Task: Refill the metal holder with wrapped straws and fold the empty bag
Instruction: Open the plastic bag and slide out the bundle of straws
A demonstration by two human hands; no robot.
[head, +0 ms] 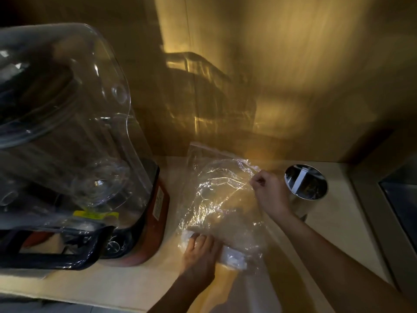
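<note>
A large clear plastic bag (216, 195) lies crumpled on the pale counter in the middle of the view. A bundle of white wrapped straws (232, 256) shows through its near end. My left hand (200, 254) presses down on that near end, fingers over the straws through the plastic. My right hand (269, 188) pinches the bag's far right edge between thumb and fingers. The round metal holder (305, 186) stands upright just right of my right hand; a divider and dark inside show, and I cannot tell what it holds.
A blender with a clear sound cover (67, 123) and a red base (158, 213) fills the left side, close to the bag. A wooden wall (270, 75) rises behind. At far right a raised ledge (370, 213) borders the counter (126, 281).
</note>
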